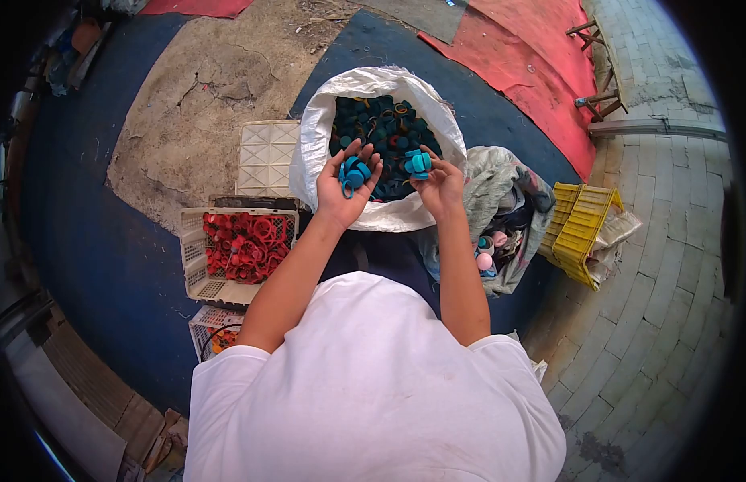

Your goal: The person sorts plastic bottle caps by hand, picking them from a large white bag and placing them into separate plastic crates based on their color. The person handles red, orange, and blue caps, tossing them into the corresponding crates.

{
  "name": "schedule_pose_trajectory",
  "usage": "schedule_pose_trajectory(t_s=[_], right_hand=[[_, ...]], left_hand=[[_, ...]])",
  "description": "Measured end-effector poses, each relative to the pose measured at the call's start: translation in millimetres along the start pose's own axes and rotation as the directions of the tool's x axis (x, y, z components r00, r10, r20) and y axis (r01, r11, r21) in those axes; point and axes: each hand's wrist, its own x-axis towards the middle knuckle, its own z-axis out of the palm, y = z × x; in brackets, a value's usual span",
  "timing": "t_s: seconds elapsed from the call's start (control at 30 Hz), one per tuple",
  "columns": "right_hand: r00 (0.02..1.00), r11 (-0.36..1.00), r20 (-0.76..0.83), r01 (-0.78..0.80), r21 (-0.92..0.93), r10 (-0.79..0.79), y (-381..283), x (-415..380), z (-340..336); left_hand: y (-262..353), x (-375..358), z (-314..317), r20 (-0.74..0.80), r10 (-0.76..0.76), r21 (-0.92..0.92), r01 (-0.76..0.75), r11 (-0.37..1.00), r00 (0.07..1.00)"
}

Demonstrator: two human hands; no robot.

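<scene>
Over a white woven sack point(311, 149) with a rolled rim, both hands are turned palm up. My left hand point(338, 198) cradles several blue plastic caps point(354, 174), one with a ring-shaped strap hanging down, its fingers partly curled round them. To its right, my right hand point(444, 189) holds turquoise plastic caps point(418, 164) between thumb and fingers. Below them the sack holds many dark green-blue caps point(381, 120), with a few orange and red pieces among them. The hands are apart from each other.
At the left stands a cream crate point(195, 261) of red plastic parts point(248, 245); a smaller white crate point(203, 323) with orange pieces is nearer me. To the right are a greyish sack point(501, 181) with mixed items, yellow crates point(578, 229) and a wooden stool point(602, 100).
</scene>
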Motion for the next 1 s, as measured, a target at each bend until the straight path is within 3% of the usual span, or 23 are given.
schedule_pose_trajectory(t_s=[0.13, 0.23, 0.33, 0.43, 0.5, 0.6, 0.7, 0.73, 0.87, 0.97, 1.0], right_hand=[[0.997, 0.954, 0.057, -0.074, 0.291, 0.060, 4, 5, -13], [0.988, 0.910, 0.117, -0.136, 0.393, 0.097, 10, 4, -13], [0.987, 0.926, 0.143, -0.121, 0.357, 0.074, 9, -2, 1], [0.995, 0.991, 0.081, 0.040, 0.127, -0.051, 2, -16, 28], [0.976, 0.985, 0.161, 0.160, -0.063, -0.148, 2, -20, 44], [0.916, 0.891, 0.302, 0.353, -0.286, -0.265, 5, -21, 57], [0.859, 0.640, 0.384, 0.509, -0.576, -0.338, 10, -30, 73], [0.825, 0.555, 0.441, 0.564, -0.611, -0.353, 13, -29, 70], [0.761, 0.427, 0.534, 0.649, -0.630, -0.368, 18, -36, 79], [0.697, 0.220, 0.586, 0.701, -0.678, -0.414, 17, -42, 84], [0.661, 0.218, 0.548, 0.718, -0.661, -0.513, 20, -40, 84]], left_hand=[[-4, 4, -1, -0.035, -0.010, 0.012, 0.010, 1.000, 0.999], [-7, 7, -2, -0.052, -0.019, 0.018, 0.020, 1.000, 0.998], [-10, 10, -3, -0.060, -0.021, 0.031, 0.023, 0.999, 0.998], [-12, 15, -2, -0.065, -0.019, 0.074, 0.023, 0.997, 0.998], [-14, 17, 3, -0.064, -0.035, 0.106, 0.042, 0.993, 0.997], [-12, 18, 10, -0.047, -0.086, 0.193, 0.094, 0.977, 0.995], [-14, 20, 18, -0.023, -0.101, 0.227, 0.104, 0.968, 0.995], [-16, 20, 23, -0.017, -0.095, 0.206, 0.096, 0.974, 0.995], [-16, 20, 26, 0.022, -0.071, 0.094, 0.069, 0.993, 0.997], [-14, 22, 15, 0.056, -0.065, 0.017, 0.065, 0.998, 0.996], [-15, 21, 18, 0.077, -0.061, 0.005, 0.061, 0.998, 0.995]])
